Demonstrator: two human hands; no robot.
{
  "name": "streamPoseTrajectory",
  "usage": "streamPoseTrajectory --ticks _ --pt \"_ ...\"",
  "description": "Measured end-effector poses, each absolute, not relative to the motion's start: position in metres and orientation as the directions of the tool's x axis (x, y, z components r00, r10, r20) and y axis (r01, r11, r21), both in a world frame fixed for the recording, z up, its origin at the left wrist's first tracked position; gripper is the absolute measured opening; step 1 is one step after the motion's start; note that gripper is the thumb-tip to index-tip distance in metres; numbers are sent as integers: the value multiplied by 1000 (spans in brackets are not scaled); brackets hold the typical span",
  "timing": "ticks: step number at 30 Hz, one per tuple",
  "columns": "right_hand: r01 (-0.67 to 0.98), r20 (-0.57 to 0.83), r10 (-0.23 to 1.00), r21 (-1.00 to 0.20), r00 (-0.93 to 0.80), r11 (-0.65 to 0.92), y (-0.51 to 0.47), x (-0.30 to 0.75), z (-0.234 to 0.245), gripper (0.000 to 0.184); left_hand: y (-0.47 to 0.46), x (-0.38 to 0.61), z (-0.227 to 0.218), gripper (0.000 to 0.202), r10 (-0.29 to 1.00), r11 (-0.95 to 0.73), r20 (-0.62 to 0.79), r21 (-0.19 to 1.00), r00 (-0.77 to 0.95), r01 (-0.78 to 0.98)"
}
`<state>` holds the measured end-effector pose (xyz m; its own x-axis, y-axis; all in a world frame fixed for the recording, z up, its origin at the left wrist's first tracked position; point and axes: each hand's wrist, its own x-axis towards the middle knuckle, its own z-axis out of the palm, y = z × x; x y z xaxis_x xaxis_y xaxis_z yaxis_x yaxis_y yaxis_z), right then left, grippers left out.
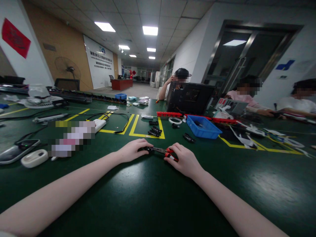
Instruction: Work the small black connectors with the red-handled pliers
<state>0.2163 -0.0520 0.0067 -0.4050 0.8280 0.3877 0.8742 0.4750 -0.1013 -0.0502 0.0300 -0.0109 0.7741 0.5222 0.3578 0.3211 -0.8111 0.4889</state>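
My right hand (184,159) is closed round the red handles of a pair of pliers (170,154), whose metal jaws point left. In my left hand (134,150), fingers and thumb pinch a small black part (149,149); the plier tips meet it, though whether they grip it I cannot tell. Both hands are just above the green table. Beyond them, several similar black parts (155,131) lie inside a yellow taped rectangle (133,134). Another dark cluster of parts (189,137) lies to the right, near a blue bin (203,127).
A white ring (175,120) and red strips (169,114) lie farther back. At left are a phone (18,151), a white oval object (34,158) and cables (123,121). A black case (190,98) stands before a seated person; others sit at right near loose wires (283,140).
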Motion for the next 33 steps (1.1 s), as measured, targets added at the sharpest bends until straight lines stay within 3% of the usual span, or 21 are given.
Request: streamPoseTrajectory --ticks 11,23,33 --pt "854 394 835 -191 -385 484 -53 216 8 29 26 -50 -11 35 520 -835 392 421 759 355" --pt "864 388 836 -161 -389 476 -53 216 9 29 23 -49 -12 33 492 -866 388 309 779 393" --pt "869 426 807 -87 -409 487 -50 218 4 31 24 -49 -13 32 527 -840 362 360 769 406"
